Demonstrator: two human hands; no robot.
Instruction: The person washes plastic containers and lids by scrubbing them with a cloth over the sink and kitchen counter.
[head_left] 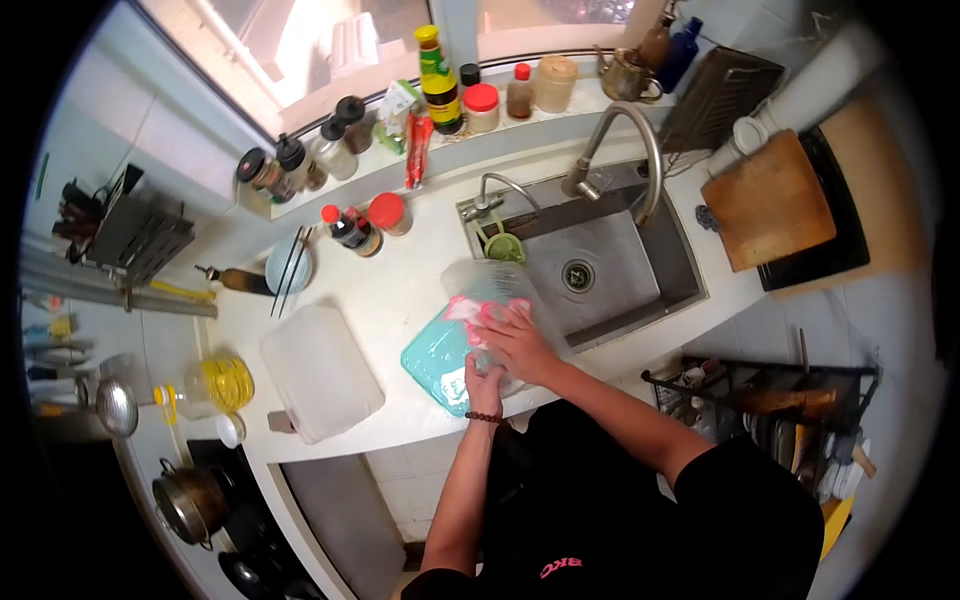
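A pink-and-white cloth (pixel 464 309) is bunched under my right hand (pixel 518 345), whose fingers press it against a clear plastic container (pixel 482 278). My left hand (pixel 484 386) grips the near side of that container, thumb up along it. The container is tilted at the counter's edge by the sink, and my hands and forearms hide part of it. Beneath and to the left of it lies a turquoise lid (pixel 430 362), flat on the white counter (pixel 405 300).
To the right is the steel sink (pixel 610 265) with a curved faucet (pixel 655 170) and a green strainer (pixel 504 246). A white cutting board (pixel 322 372) lies at left, near an oil bottle (pixel 220 385). Jars and bottles line the windowsill (pixel 375 170). A wooden board (pixel 768 200) stands far right.
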